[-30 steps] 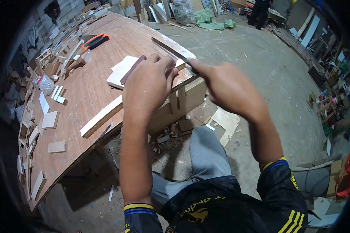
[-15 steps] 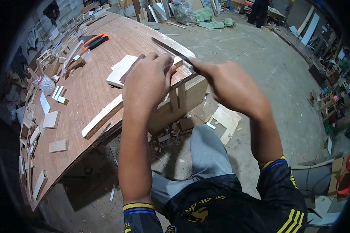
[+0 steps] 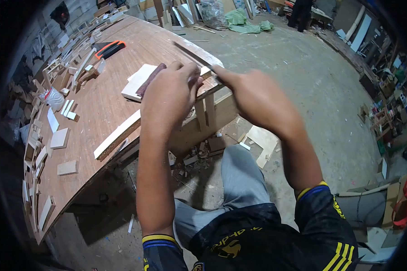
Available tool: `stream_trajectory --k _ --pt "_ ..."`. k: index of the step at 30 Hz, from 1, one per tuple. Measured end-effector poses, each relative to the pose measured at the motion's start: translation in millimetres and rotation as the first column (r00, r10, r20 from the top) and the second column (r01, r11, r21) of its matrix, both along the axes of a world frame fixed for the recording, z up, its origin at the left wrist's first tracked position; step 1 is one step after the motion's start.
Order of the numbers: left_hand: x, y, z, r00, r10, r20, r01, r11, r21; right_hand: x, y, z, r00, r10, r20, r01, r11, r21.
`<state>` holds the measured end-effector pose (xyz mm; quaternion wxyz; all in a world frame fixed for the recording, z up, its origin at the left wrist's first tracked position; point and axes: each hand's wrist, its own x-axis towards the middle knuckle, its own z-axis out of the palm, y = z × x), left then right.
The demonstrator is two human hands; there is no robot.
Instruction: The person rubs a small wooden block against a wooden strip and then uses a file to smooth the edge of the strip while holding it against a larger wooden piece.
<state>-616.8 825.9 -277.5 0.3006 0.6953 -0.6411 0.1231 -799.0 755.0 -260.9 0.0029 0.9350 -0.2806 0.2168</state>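
Note:
My left hand (image 3: pixel 168 92) is closed over a long wooden strip (image 3: pixel 118 134), pressing it along the table's edge. The strip's pale near end shows below my wrist, and a short bit of its far end (image 3: pixel 205 71) shows past my fingers. In my right hand (image 3: pixel 261 101) is a long, thin, dark file (image 3: pixel 192 55), its blade pointing forward and left across the strip's far end. Close by my left fingers, a dark red piece like sandpaper (image 3: pixel 153 79) lies against a pale flat block (image 3: pixel 138 83).
On the wooden table (image 3: pixel 95 108) lie an orange-and-black handsaw (image 3: pixel 111 49), a clear plastic cup (image 3: pixel 54 98) and several small wood blocks (image 3: pixel 59 138). Offcuts litter the floor under the table's edge, with a flat wood piece (image 3: pixel 262 143) near my knee. A person (image 3: pixel 299 16) stands far back.
My right hand has moved slightly left and up, carrying the file a little the same way. My left hand stays on the strip.

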Motion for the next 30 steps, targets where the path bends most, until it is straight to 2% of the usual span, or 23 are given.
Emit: stream_trajectory --k 1,3,6,9,15,18,20,21,27,29,30 --pt "-0.2 -0.8 0.7 1.000 -0.012 -0.027 0.012 1.000 0.002 9.8 -3.4 -2.4 0.999 -0.004 0.042 0.006 0.999 -0.033" --pt "-2.2 0.0 3.9 1.000 0.016 -0.008 -0.016 1.000 0.005 11.0 -3.6 1.6 1.000 -0.017 -0.005 0.017 0.999 -0.038" --pt "-3.4 1.9 3.4 0.998 0.045 -0.043 -0.045 0.999 0.001 -7.7 2.7 -0.3 0.996 0.058 0.062 -0.055 0.997 -0.048" --pt "-3.6 1.7 0.3 0.999 0.033 0.005 -0.033 0.999 -0.030 -25.2 15.6 1.1 1.000 -0.007 0.002 0.007 1.000 -0.009" --pt "-6.1 2.3 4.8 0.999 0.041 -0.004 -0.041 0.999 -0.002 4.9 -3.4 -5.7 0.999 -0.016 0.047 0.017 1.000 -0.022" --pt "-10.8 7.4 4.9 1.000 0.004 -0.007 -0.004 1.000 0.007 -13.8 2.2 0.9 0.999 0.035 0.036 -0.036 0.999 0.027" --pt "-11.5 7.8 5.9 1.000 0.014 -0.021 -0.014 1.000 0.014 -29.2 13.7 4.9 1.000 0.004 0.026 -0.008 0.991 0.131" --pt "-12.3 7.4 5.9 0.999 0.018 -0.038 -0.017 1.000 0.021 -33.8 12.9 3.5 1.000 0.005 0.025 -0.008 0.991 0.130" --pt "-10.5 7.0 9.0 1.000 0.020 -0.019 -0.020 0.999 0.026 -44.9 2.8 -9.2 0.974 0.108 0.198 -0.124 0.990 0.072" --pt "-11.7 7.3 9.6 1.000 0.023 -0.014 -0.023 0.999 0.023 -47.8 6.3 -4.1 0.995 0.057 0.081 -0.068 0.987 0.144" --pt "-12.3 7.2 9.3 1.000 0.022 -0.015 -0.021 0.999 0.026 -47.9 5.6 -3.4 0.994 0.057 0.088 -0.070 0.987 0.144"
